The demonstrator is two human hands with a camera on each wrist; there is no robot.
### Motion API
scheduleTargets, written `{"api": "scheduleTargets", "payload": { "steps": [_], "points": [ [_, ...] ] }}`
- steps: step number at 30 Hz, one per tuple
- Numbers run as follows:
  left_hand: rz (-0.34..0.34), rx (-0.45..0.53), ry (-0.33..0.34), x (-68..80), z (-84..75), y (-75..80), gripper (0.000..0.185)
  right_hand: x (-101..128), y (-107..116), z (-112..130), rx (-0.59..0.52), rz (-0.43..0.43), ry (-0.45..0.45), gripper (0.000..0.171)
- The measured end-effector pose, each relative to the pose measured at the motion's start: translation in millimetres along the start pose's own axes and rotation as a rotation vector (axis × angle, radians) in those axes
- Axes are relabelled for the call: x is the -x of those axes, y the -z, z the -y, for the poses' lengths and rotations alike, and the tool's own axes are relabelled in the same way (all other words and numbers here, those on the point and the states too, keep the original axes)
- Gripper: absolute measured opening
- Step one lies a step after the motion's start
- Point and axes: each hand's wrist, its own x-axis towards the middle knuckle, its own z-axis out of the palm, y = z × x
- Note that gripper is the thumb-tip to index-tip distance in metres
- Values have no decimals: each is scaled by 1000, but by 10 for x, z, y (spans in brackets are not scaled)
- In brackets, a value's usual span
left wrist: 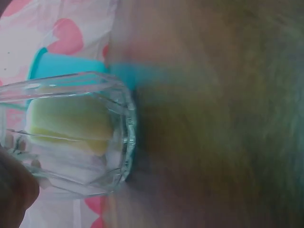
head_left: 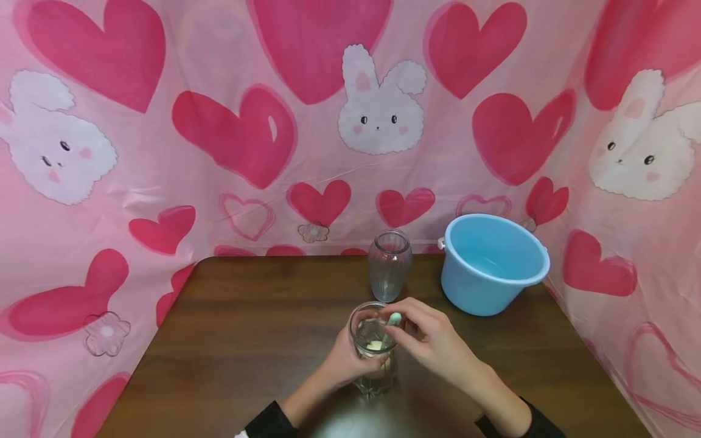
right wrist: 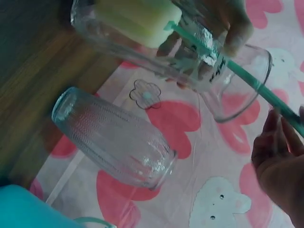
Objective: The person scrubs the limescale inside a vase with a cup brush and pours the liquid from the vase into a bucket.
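Here, from the head view, my left hand (head_left: 345,359) wraps its fingers round the glass jar (head_left: 374,347) on the desk (head_left: 230,328), half hiding it; my right hand (head_left: 432,340) pinches the green brush handle (head_left: 394,319). Left wrist: blurred, only the sponge (left wrist: 71,123) inside shows clearly. Right wrist: dark lettering on the jar, unreadable.

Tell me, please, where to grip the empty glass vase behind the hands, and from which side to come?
Grip the vase around its wide ribbed belly, below the narrower neck, coming from the left. It stands upright, and the blue bucket crowds its right side, while both hands work just in front.
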Motion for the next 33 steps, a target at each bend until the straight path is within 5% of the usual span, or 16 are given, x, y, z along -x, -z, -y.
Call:
{"api": "scheduleTargets", "payload": {
  "steps": [8,16,23,33],
  "points": [
    [-75,-51,15,-15,-12,-146,79,-11,2,-41,1,-45,-80,22],
    [-53,-80,-32,-29,17,-26,77,-56,-11,-55,-106,85,-114,17],
    [-20,9,-9,-21,89,-69,76,-92,-60,-43,-112,140,-79,15],
    [-40,-4,-18,-73,101,-46,76,-287,190,149,-132,-13,-42,25]
  ]
}}
